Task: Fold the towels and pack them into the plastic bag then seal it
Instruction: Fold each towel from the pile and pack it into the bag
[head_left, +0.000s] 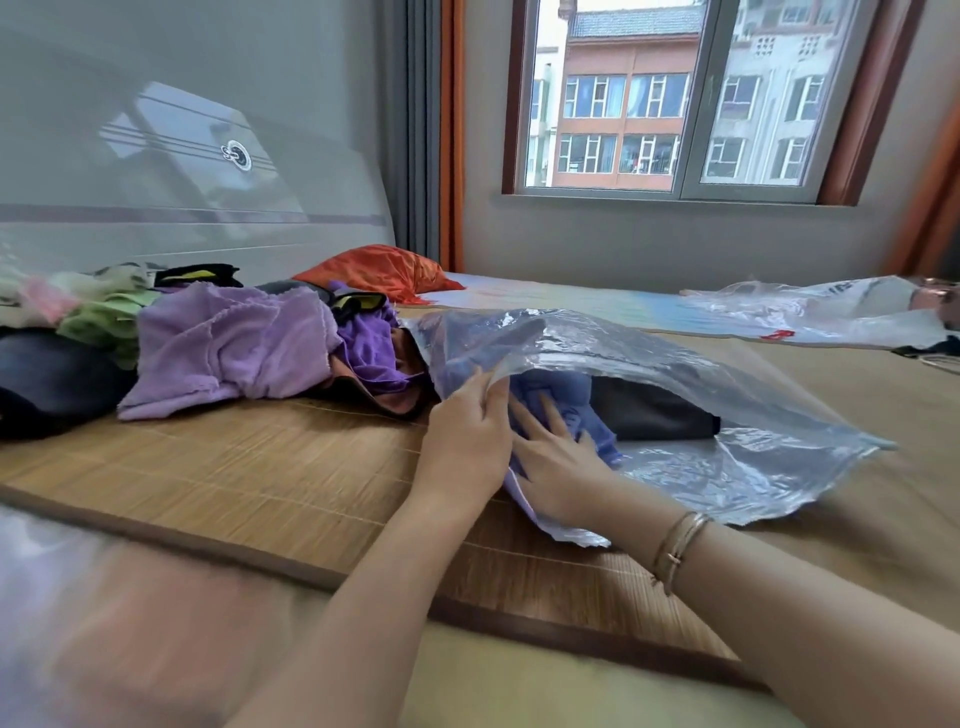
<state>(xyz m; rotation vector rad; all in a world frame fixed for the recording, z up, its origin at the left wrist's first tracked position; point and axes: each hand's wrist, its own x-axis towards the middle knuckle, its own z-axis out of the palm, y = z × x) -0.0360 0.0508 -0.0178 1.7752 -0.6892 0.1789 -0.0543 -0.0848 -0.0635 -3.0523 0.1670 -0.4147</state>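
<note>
A clear plastic bag (675, 364) lies on the bamboo mat (260, 467), its mouth facing me. My left hand (467, 436) pinches the upper edge of the mouth and holds it lifted. My right hand (556, 457) reaches into the opening with straight fingers pressing on a blue towel (566, 395) inside. A dark folded towel (654, 410) lies deeper in the bag. Left of the bag sits a loose pile with a light purple towel (228, 353) and a darker purple one (369, 348).
More cloths, green (104, 317), pink and black, lie at the far left by the headboard (182, 156). An orange cushion (384, 270) sits behind the pile. A second plastic bag (831, 312) lies at the right under the window (675, 98).
</note>
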